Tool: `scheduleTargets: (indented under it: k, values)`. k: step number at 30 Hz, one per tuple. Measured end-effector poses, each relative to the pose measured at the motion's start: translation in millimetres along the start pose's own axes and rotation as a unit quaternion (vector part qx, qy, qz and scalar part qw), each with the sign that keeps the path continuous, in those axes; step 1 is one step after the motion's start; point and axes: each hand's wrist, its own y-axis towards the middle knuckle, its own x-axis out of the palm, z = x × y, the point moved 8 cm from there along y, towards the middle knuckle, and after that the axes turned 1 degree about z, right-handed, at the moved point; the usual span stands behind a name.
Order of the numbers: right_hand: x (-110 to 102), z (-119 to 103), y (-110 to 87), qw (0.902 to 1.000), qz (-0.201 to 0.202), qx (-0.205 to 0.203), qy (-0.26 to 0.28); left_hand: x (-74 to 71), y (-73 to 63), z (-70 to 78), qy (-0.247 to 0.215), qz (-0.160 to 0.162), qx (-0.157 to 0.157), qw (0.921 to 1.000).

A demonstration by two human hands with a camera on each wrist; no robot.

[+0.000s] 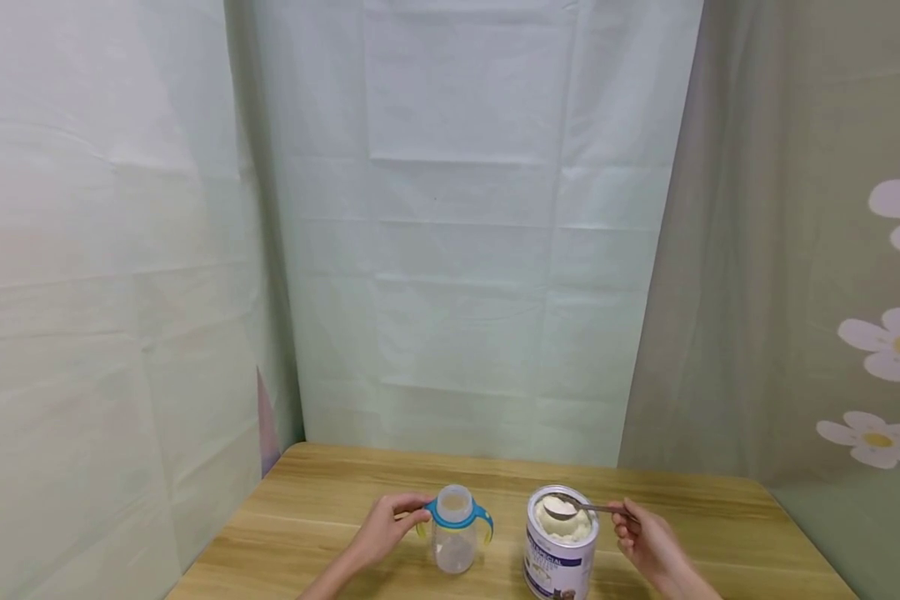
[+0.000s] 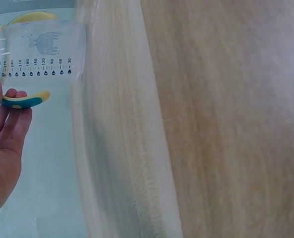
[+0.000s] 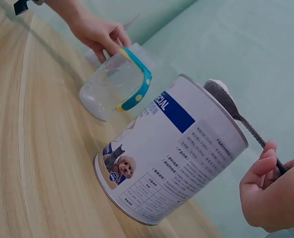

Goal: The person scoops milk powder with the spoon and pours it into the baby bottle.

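Note:
A clear baby bottle (image 1: 454, 546) with a blue and yellow two-handled collar stands uncapped on the table. My left hand (image 1: 388, 525) grips its left handle (image 2: 25, 101) between thumb and fingers. To the right stands an opened tin of pale powder (image 1: 558, 558), filled high; in the right wrist view its label shows a dog and a cat. My right hand (image 1: 645, 537) pinches the handle of a metal spoon (image 1: 588, 507). The spoon's bowl, heaped with powder (image 3: 217, 85), is at the tin's mouth.
The wood-grain table (image 1: 330, 483) holds the bottle and the tin near its front. Pale curtains (image 1: 465, 292) hang behind and on both sides. White flowers (image 1: 888, 343) are printed on the right one. Scale marks (image 2: 37, 69) run along the bottle's wall.

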Motion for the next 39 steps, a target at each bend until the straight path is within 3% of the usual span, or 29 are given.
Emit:
scheduleTargets:
  k: [12, 23, 29, 39]
  values:
    - [3, -6, 2.0, 0.9988, 0.048, -0.013, -0.001, -0.4, 0.7, 0.9, 0.002, 0.003, -0.003, 1.0]
    - [11, -14, 2.4, 0.999, 0.024, -0.036, 0.002, -2.2, 1.8, 3.3, 0.006, 0.002, 0.01, 0.9999]
    - [15, -19, 3.2, 0.9987, 0.028, -0.041, 0.01, -1.7, 1.2, 2.9, 0.011, 0.003, -0.007, 0.9999]
    - [22, -21, 4.8, 0.9992, 0.015, -0.031, 0.021, -3.7, -8.0, 43.9, 0.018, -0.001, -0.001, 0.9998]
